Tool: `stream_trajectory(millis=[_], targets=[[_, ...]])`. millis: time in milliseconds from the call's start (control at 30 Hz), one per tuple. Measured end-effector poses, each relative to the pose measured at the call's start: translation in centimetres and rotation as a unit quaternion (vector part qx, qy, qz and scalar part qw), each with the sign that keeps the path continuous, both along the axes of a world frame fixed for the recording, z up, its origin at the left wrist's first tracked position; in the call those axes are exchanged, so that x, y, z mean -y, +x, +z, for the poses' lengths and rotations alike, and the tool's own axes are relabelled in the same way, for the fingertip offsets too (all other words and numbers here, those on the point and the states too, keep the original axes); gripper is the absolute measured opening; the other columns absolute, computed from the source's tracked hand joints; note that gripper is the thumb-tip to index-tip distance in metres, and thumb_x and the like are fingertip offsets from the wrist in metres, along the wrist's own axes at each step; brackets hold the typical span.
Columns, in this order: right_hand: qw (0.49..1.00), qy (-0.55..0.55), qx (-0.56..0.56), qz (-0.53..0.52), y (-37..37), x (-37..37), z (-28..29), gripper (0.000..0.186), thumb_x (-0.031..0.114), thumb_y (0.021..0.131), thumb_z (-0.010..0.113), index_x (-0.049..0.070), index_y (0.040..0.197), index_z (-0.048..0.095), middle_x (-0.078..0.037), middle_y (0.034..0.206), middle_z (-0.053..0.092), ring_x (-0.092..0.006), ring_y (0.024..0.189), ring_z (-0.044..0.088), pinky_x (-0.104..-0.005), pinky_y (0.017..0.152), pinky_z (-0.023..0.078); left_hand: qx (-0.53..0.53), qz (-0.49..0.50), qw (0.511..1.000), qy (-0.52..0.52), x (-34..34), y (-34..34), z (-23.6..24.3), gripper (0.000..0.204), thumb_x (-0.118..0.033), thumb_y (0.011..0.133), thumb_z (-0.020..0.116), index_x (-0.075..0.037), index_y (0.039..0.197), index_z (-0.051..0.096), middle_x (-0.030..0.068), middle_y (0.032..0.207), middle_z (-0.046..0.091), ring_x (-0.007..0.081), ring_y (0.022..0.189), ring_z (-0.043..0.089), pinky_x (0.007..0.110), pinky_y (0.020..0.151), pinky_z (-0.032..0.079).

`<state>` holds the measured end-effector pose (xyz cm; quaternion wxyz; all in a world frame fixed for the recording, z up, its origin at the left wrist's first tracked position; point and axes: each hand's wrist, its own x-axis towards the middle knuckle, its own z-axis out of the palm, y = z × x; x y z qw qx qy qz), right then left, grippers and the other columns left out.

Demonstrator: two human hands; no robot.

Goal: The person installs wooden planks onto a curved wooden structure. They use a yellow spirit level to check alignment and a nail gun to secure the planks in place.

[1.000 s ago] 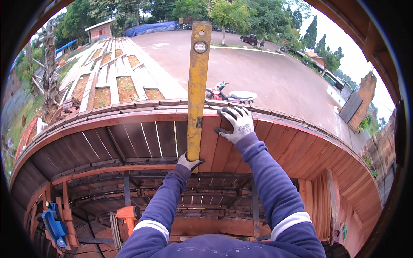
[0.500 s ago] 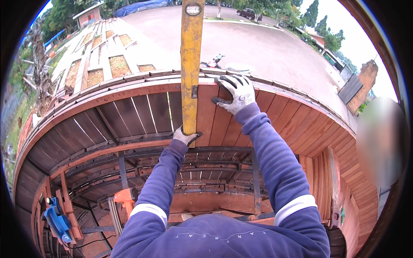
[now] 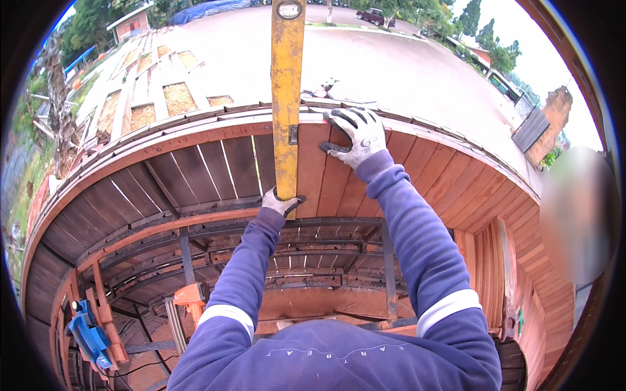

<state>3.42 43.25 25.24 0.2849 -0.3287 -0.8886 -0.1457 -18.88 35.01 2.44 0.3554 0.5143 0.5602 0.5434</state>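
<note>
A long yellow spirit level point(image 3: 285, 98), scuffed along its length, lies across the curved wooden counter and reaches out past its far edge. My left hand point(image 3: 282, 202), in a white and dark work glove, is closed around its near end. My right hand point(image 3: 357, 137), gloved alike, rests with spread fingers at the far edge of the reddish planks point(image 3: 332, 186), right of the level. Its thumb points toward the level without touching it. Left of the level run dark grey boards point(image 3: 189, 173) with gaps between them.
Below the counter is a dark metal frame point(image 3: 389, 267). A blue power tool point(image 3: 90, 333) hangs at the lower left, near an orange tool point(image 3: 190, 298). A blurred person point(image 3: 577, 215) is at the right. Beyond the edge lie paving and a plank-covered structure point(image 3: 140, 91).
The view has shifted very slightly. Both hands keep their places, the left on the level and the right on the planks.
</note>
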Motion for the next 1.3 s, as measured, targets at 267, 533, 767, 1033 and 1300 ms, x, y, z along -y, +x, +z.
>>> stream_trajectory(millis=[267,533,767,1033,1300], targets=[[1.000,0.009,0.017,-0.019,-0.2,0.2,0.1,0.070,0.065,0.084,0.063,0.022,0.139,0.055,-0.003,0.143,0.053,-0.0252,0.136,0.043,-0.0470,0.119,0.025,0.012,-0.006,1.000,0.013,0.1,-0.3,-0.5,0.036,-0.001,0.076,0.079,0.002,0.110,0.066,0.0061,0.098,0.072,0.0127,0.083,0.068,0.028,0.078,0.056],[1.000,-0.003,0.011,-0.019,0.0,0.4,0.2,0.068,0.064,0.085,0.063,0.021,0.137,0.056,-0.002,0.143,0.053,-0.0252,0.137,0.041,-0.0478,0.119,0.023,0.030,-0.004,0.999,-0.012,0.4,0.1,0.5,0.039,-0.004,0.076,0.080,0.001,0.112,0.066,0.0068,0.099,0.073,0.0138,0.086,0.068,0.029,0.080,0.055],[0.998,0.059,-0.024,-0.005,-0.7,1.4,-0.2,0.065,0.051,0.082,0.072,0.017,0.135,0.058,-0.005,0.139,0.054,-0.0283,0.136,0.040,-0.0509,0.119,0.023,0.063,-0.033,0.997,-0.028,-0.2,-0.8,-0.9,0.042,-0.009,0.076,0.082,0.001,0.114,0.066,0.0073,0.101,0.073,0.0147,0.089,0.068,0.030,0.082,0.054],[0.988,0.023,-0.145,0.049,-0.6,5.6,-1.2,0.051,0.034,0.081,0.078,0.010,0.123,0.060,-0.009,0.132,0.057,-0.0289,0.130,0.048,-0.0484,0.111,0.034,0.234,-0.107,0.965,-0.049,-0.2,-2.1,-1.6,0.033,-0.004,0.087,0.073,-0.002,0.119,0.064,0.0036,0.099,0.072,0.0078,0.077,0.063,0.022,0.066,0.050],[0.920,-0.259,-0.267,0.125,1.4,9.5,-0.4,0.049,-0.002,0.081,0.074,0.002,0.127,0.056,-0.007,0.107,0.068,-0.0160,0.099,0.065,-0.0304,0.088,0.053,0.175,-0.140,0.974,-0.016,0.6,-1.2,-1.3,0.026,-0.004,0.093,0.066,-0.001,0.119,0.061,0.0078,0.101,0.071,0.0120,0.082,0.066,0.028,0.073,0.056]])
